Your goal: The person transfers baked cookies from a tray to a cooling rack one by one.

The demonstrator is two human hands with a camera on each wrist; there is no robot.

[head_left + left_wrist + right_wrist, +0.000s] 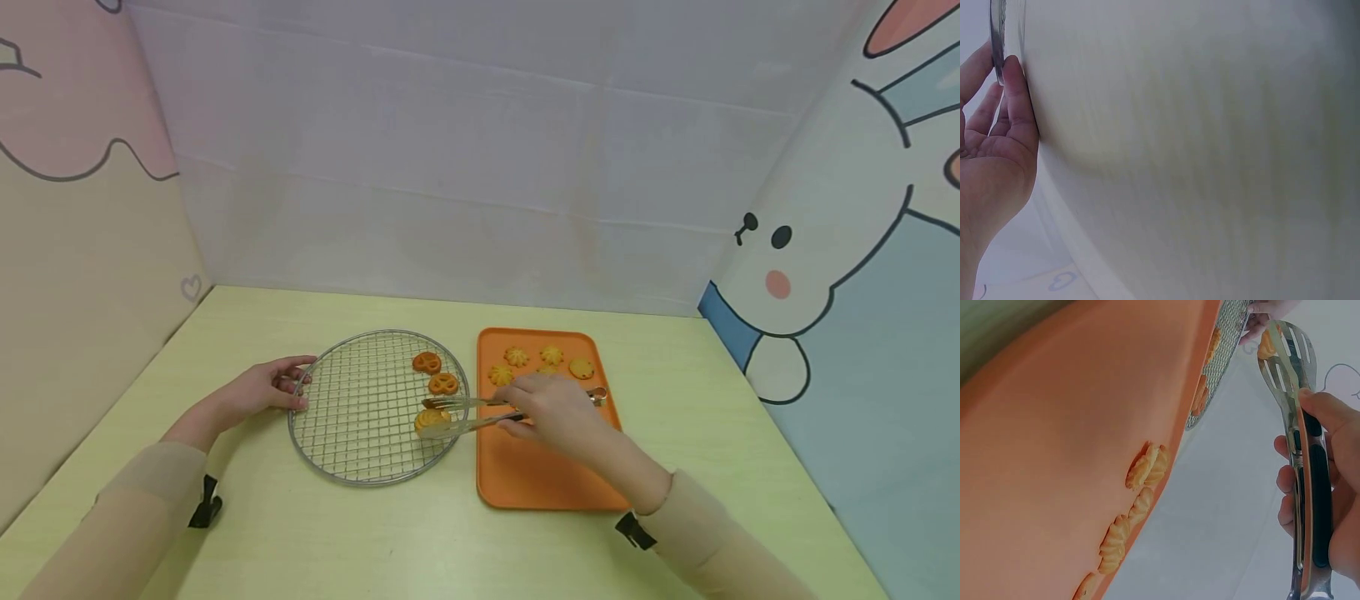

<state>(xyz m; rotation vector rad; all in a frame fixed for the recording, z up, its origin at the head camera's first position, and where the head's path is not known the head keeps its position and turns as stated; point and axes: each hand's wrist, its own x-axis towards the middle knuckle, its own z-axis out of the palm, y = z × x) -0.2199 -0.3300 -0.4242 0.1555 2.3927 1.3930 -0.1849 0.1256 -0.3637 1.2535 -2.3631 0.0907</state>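
Note:
At the left rim of a round wire rack (pixel 352 408), my left hand (pixel 258 392) holds the edge between thumb and fingers; the left wrist view shows this hand (pixel 997 169) at the metal rim (pixel 997 44). My right hand (pixel 558 417) grips metal tongs (pixel 465 426) over an orange tray (pixel 525 479). The tongs reach left over the rack, with a yellow cookie (pixel 432 421) between their tips. In the right wrist view the thumb and fingers of my right hand (pixel 1341 450) wrap the tongs' dark handles (pixel 1319 506), and the cookie (pixel 1267 345) shows between the slotted ends.
Two brown pretzel-shaped cookies (pixel 427 362) lie on the rack's right side. Several yellow cookies (pixel 551 356) are at the tray's far end, partly hidden by my right hand. The rack and tray stand side by side on a pale table (pixel 360 542), with a wall behind.

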